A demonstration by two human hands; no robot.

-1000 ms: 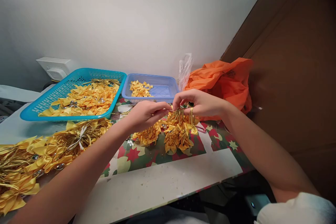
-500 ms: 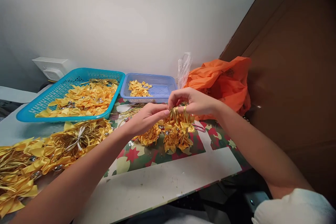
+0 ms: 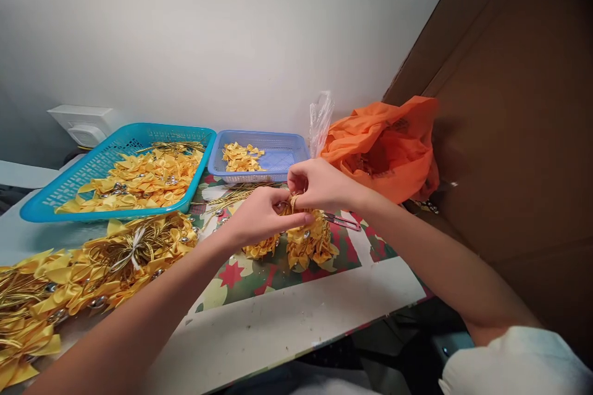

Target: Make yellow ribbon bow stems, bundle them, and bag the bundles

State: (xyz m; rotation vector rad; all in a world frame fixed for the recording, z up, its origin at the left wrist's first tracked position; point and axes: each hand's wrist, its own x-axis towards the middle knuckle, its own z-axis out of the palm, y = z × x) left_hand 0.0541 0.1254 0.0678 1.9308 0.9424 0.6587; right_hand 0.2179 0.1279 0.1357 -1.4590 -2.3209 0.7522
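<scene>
My right hand (image 3: 327, 185) is closed, fingers curled around the gold cord loops (image 3: 293, 200) of a bunch of yellow ribbon bows (image 3: 308, 250). The bows hang below it, close above or on the patterned table cover. My left hand (image 3: 262, 216) meets it from the left, fingers pinched at the same cords and thumb stretched across in front. The fingertips partly hide the cords. A second cluster of yellow bows (image 3: 262, 248) sits below my left hand. Just right of the bunch lies a slim pink-handled tool (image 3: 347, 223), partly covered by the bows.
A teal basket (image 3: 34, 213) of yellow bows and a smaller blue basket (image 3: 290, 163) stand along the wall. Tied bundles of bows (image 3: 102, 262) fill the left side. An orange bag (image 3: 389, 136) and clear plastic (image 3: 320, 120) lie at the back right, beside a brown cardboard panel (image 3: 519, 136).
My right hand has shifted slightly left and its cord loops have dropped lower among my fingers. My left thumb now reaches further right, across the cords. The view has turned slightly.
</scene>
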